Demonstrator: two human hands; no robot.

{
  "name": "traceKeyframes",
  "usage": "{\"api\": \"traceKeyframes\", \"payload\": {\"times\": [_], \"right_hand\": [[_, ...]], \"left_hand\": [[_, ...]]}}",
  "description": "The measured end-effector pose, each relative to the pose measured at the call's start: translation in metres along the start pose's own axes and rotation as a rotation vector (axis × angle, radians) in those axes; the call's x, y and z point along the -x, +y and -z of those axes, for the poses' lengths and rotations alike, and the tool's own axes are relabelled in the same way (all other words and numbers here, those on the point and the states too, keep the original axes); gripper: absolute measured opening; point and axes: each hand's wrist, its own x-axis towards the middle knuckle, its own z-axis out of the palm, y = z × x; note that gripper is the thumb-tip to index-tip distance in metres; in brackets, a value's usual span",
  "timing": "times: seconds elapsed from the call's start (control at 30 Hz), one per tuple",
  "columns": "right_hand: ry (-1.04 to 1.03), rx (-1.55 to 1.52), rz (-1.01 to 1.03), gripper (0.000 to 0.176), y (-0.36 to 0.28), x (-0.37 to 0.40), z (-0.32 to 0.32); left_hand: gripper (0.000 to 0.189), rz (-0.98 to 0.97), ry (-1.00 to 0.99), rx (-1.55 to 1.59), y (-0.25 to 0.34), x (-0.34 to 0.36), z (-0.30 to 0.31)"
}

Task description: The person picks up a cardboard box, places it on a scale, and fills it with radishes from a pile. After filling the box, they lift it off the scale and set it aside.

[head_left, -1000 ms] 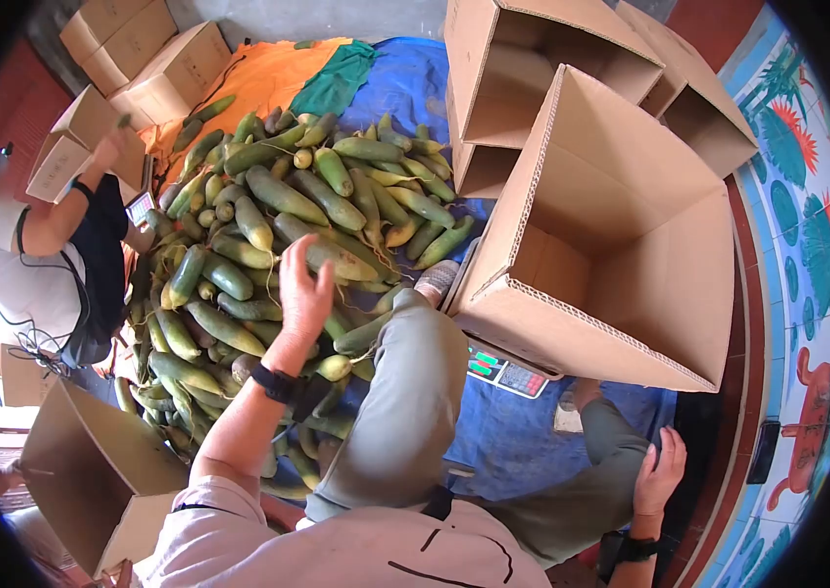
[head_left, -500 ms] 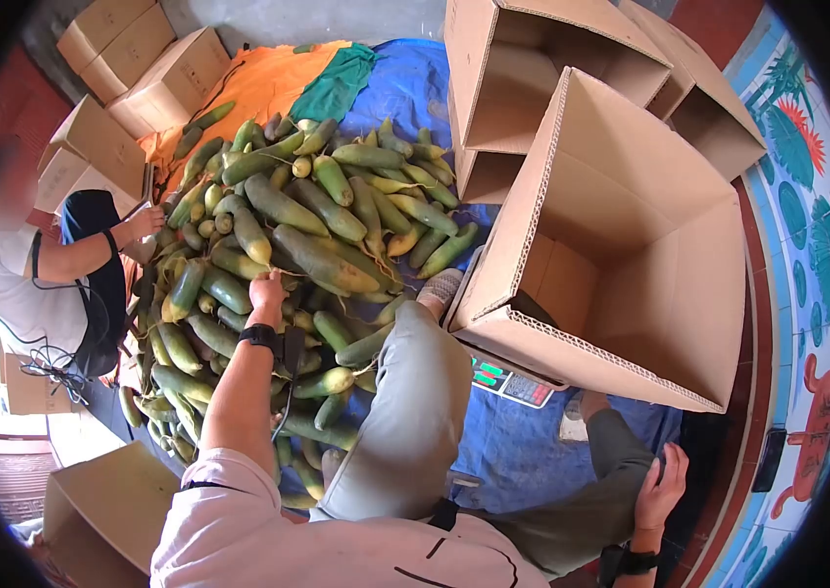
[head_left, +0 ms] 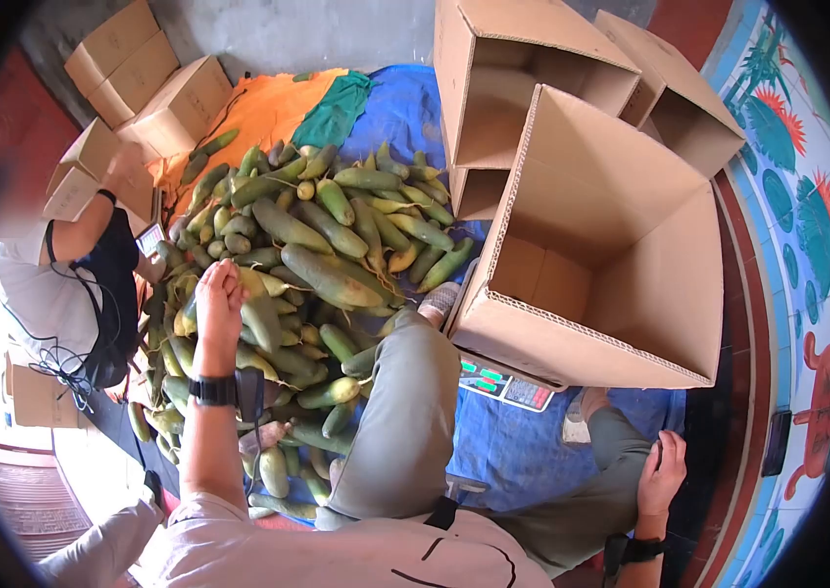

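A broad heap of long green radishes (head_left: 337,230) covers the cloths. Over its near left part is my left hand (head_left: 220,294), with curled fingers closed at the pale end of a thick green radish (head_left: 261,318). That radish slants down to the right, beside the hand. My right hand (head_left: 663,472) rests near my bent right knee, fingers apart and holding nothing. Between my legs and the stacked cartons, a large open cardboard box (head_left: 621,245) stands tilted by a scale with a lit display (head_left: 503,384). Part of the box's floor shows.
A co-worker (head_left: 52,284) sits at the left edge of the heap, one arm raised. Open cartons (head_left: 542,59) are stacked at the back right, closed boxes (head_left: 175,103) at the back left. Another person's leg (head_left: 106,549) shows at the lower left. Blue cloth (head_left: 493,451) lies under the scale.
My left hand has moved left, and the radish at its fingers has swung down toward me. The co-worker's arm has risen. A leg has appeared at the lower left, where an open box was.
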Motion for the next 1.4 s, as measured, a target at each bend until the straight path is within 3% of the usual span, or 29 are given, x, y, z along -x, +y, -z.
{"api": "traceKeyframes", "payload": {"times": [0.1, 0.17, 0.27, 0.43, 0.5, 0.63, 0.67, 0.7, 0.73, 0.77, 0.83, 0.97, 1.0, 1.03, 1.1, 1.13, 1.17, 1.23, 1.27, 1.3, 1.37, 1.4], "right_hand": [[0.015, -0.029, -0.018, 0.022, -0.003, 0.002, 0.003], [0.016, -0.024, 0.006, 0.021, -0.005, -0.001, 0.005], [0.033, -0.105, 0.014, 0.022, -0.019, -0.007, 0.014], [0.136, -0.29, 0.096, 0.023, -0.084, -0.032, 0.049], [0.117, -0.323, 0.279, 0.027, -0.116, -0.036, 0.063], [-0.017, -0.635, 0.413, 0.057, -0.159, -0.033, 0.065], [-0.147, -0.715, 0.393, 0.066, -0.169, -0.031, 0.063], [-0.278, -0.791, 0.374, 0.075, -0.174, -0.029, 0.062], [-0.447, -1.014, 0.21, 0.084, -0.169, -0.013, 0.045], [-0.502, -0.953, 0.327, 0.078, -0.162, -0.008, 0.04], [-0.657, -1.264, 0.042, 0.076, -0.163, 0.007, 0.03], [-0.611, -1.215, -0.081, 0.07, -0.143, 0.007, 0.042], [-0.482, -1.261, -0.097, 0.064, -0.135, 0.003, 0.045], [-0.353, -1.302, -0.114, 0.059, -0.127, 0.0, 0.048], [-0.14, -1.178, -0.144, 0.05, -0.116, -0.014, 0.064], [-0.129, -1.141, -0.179, 0.054, -0.103, -0.024, 0.072], [-0.116, -1.104, -0.212, 0.058, -0.094, -0.034, 0.079], [-0.028, -1.059, -0.284, 0.057, -0.108, -0.061, 0.101], [0.017, -1.037, -0.267, 0.057, -0.107, -0.074, 0.104], [0.057, -0.949, -0.234, 0.055, -0.104, -0.087, 0.107], [0.022, -0.61, -0.145, 0.048, -0.085, -0.112, 0.108], [0.021, -0.603, -0.143, 0.048, -0.09, -0.124, 0.109]], "left_hand": [[0.024, 0.017, -0.085, 0.029, 0.038, 0.039, -0.032], [0.025, -0.105, -0.294, 0.02, 0.058, 0.064, -0.046], [0.026, -0.16, -0.387, 0.052, 0.088, 0.099, -0.073], [0.024, -0.27, -0.687, 0.137, 0.13, 0.15, -0.121], [0.022, -0.145, -0.695, 0.192, 0.136, 0.175, -0.141], [0.021, 0.02, -1.073, 0.161, 0.125, 0.201, -0.171], [0.023, 0.083, -1.141, 0.078, 0.126, 0.208, -0.179], [0.021, 0.24, -1.192, 0.221, 0.117, 0.216, -0.188], [0.019, 0.388, -1.19, 0.287, 0.109, 0.222, -0.192], [0.02, 0.426, -1.247, 0.336, 0.099, 0.226, -0.198], [0.022, 0.356, -1.289, 0.315, 0.094, 0.235, -0.211], [0.024, 0.406, -1.255, 0.36, 0.085, 0.227, -0.223], [0.022, 0.181, -1.295, 0.273, 0.076, 0.217, -0.224], [0.022, 0.179, -1.293, 0.278, 0.071, 0.212, -0.227], [0.024, -0.234, -1.045, -0.067, 0.061, 0.2, -0.232], [0.029, -0.628, -0.982, -0.249, 0.051, 0.183, -0.235], [0.029, -0.627, -0.983, -0.244, 0.042, 0.179, -0.237], [0.038, -0.784, -0.706, -0.485, 0.024, 0.176, -0.241], [0.05, -0.799, -0.726, -0.582, 0.011, 0.171, -0.238], [0.05, -0.798, -0.727, -0.576, 0.008, 0.171, -0.239], [0.053, -1.031, -0.696, -0.927, 0.001, 0.172, -0.239], [0.057, -0.985, -0.731, -0.909, -0.013, 0.169, -0.239]]}}
